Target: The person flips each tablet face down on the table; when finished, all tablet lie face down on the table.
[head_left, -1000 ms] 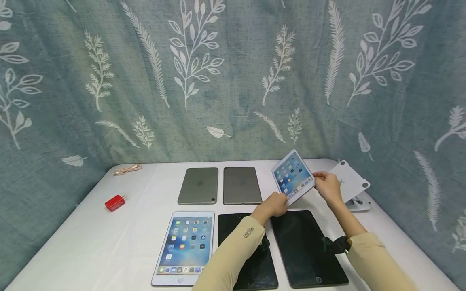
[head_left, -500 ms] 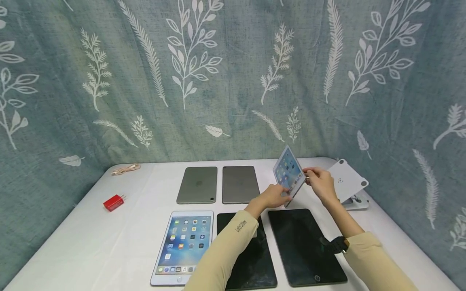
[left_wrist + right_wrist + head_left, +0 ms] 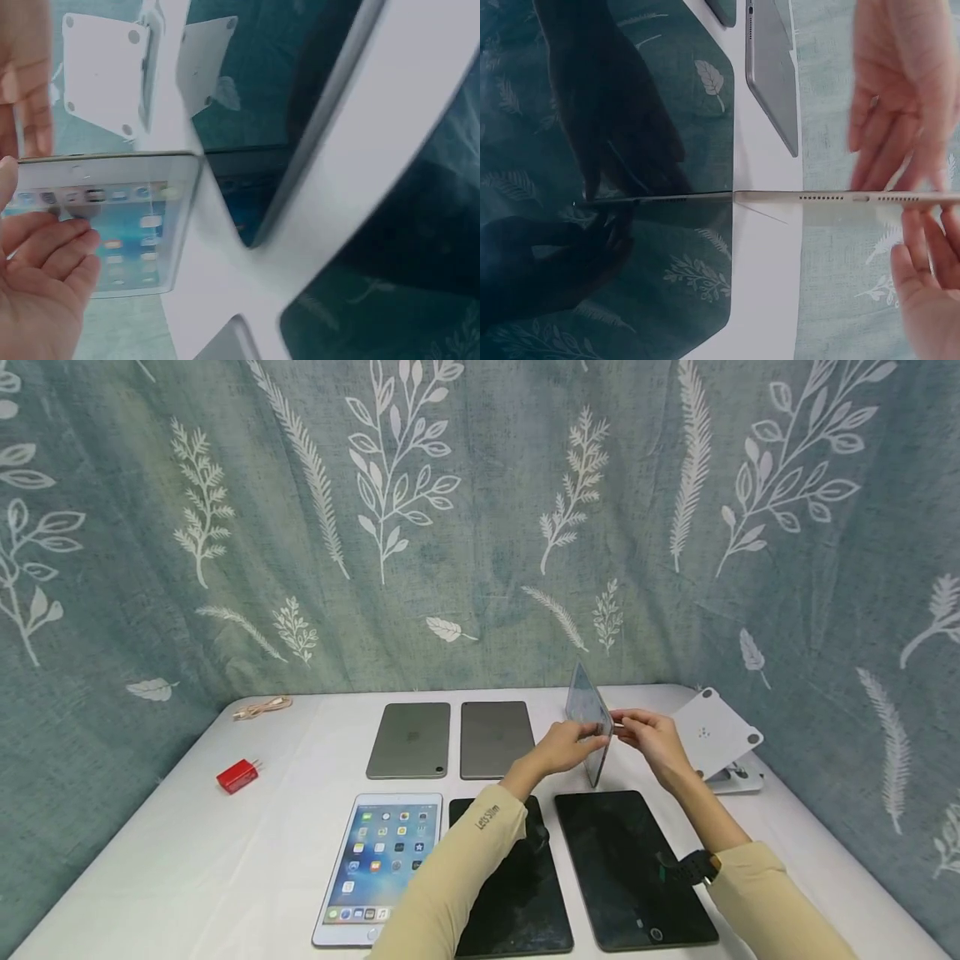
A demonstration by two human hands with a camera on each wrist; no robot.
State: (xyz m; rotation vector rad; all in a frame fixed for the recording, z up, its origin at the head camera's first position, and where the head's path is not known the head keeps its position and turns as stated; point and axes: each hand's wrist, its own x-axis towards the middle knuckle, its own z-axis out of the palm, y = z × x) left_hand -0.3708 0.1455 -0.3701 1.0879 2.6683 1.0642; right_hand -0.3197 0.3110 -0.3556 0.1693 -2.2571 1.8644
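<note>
A small tablet with a lit home screen (image 3: 587, 706) stands on edge above the table, its screen turned left. My left hand (image 3: 561, 749) holds it, fingers against the screen and thumb at the near edge. From the other side my right hand (image 3: 654, 742) grips that edge; its thumb is hard to make out. In the right wrist view the tablet's port edge (image 3: 855, 197) runs between the left hand (image 3: 900, 97) and the right hand (image 3: 930, 285). Just before the hands lies a large black tablet (image 3: 630, 868). The tablet's bottom corner is close to the table; contact cannot be told.
Another black tablet (image 3: 517, 893) and a lit white tablet (image 3: 382, 860) lie in front. Two grey tablets (image 3: 409, 739) lie face down at the back. A white stand (image 3: 716, 735) is at right; a red charger (image 3: 237, 776) and a cable (image 3: 262, 707) are at left.
The held tablet has swung from facing me to nearly edge-on. My left fingers have moved from its lower corner onto the screen side, and my right hand has shifted left with it.
</note>
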